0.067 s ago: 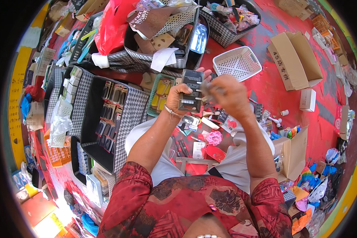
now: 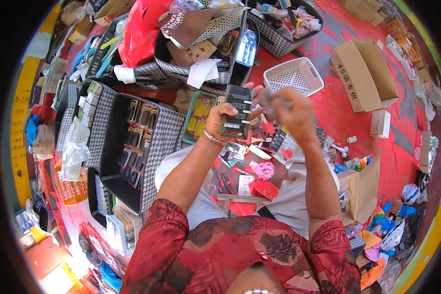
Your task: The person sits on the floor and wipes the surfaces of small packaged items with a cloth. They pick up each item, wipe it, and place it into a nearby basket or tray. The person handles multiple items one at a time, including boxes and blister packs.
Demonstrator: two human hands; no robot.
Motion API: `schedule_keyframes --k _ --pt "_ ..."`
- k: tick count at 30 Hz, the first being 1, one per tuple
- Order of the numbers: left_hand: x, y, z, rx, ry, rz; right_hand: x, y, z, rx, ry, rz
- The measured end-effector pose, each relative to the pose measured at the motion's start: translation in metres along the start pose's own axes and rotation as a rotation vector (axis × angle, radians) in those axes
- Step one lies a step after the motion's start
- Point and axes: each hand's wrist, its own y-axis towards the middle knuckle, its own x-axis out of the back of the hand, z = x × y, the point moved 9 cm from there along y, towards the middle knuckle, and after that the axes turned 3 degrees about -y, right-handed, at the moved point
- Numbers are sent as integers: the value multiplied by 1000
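A black box with pale print stands tilted up in front of me. My left hand is closed on it, thumb across its face and fingertips showing past its far right edge. Just to the right, my right hand is smeared by motion. Its fingers are bent round a small grey, cloth-like thing, too blurred to name for certain. Between the box and that grey thing is a narrow gap. Below my hands, a pink flower-shaped scrunchie and several small packaged goods lie between my legs.
A white perforated basket sits beyond my right hand, near an open cardboard box. Left of me are a green basket of yellow packs and a checked storage bin of carded items. Heaped bins stand at the far side.
My right hand has moved a little to the right, away from the box, with the grey thing. The left hand and the box stay almost where they were.
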Motion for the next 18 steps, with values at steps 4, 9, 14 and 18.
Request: schedule_keyframes --k 4,9,14,18 --pt "0 0 3 -2 26 25 32 7 -15 -86 -8 -253" --pt "12 3 10 29 -86 20 -38 -29 63 431 -80 2" --pt "52 4 9 47 27 -226 -39 -21 40 247 251 239" --pt "61 8 6 38 -59 -190 -6 -6 -12 -213 327 -15"
